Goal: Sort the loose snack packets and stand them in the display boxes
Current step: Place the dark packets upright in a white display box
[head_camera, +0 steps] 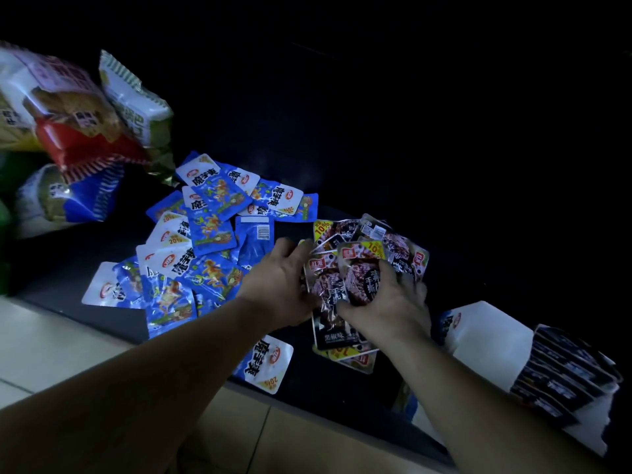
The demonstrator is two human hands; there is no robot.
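Several blue-and-white snack packets (208, 230) lie scattered on a dark shelf, left of centre. To their right is a heap of dark packets (398, 246) with yellow corner labels. My left hand (278, 285) presses against the left side of a bunch of these dark packets (328, 285). My right hand (390, 302) grips the same bunch from the right, fingers curled over the packet fronts. A white display box (485, 340) stands at the lower right, with dark packets (561, 374) upright in a row beside it.
Large snack bags (71, 107) hang or lean at the upper left. One blue packet (265, 362) lies alone near the shelf's front edge. A pale tiled floor (51, 347) shows below the shelf. The back of the shelf is dark.
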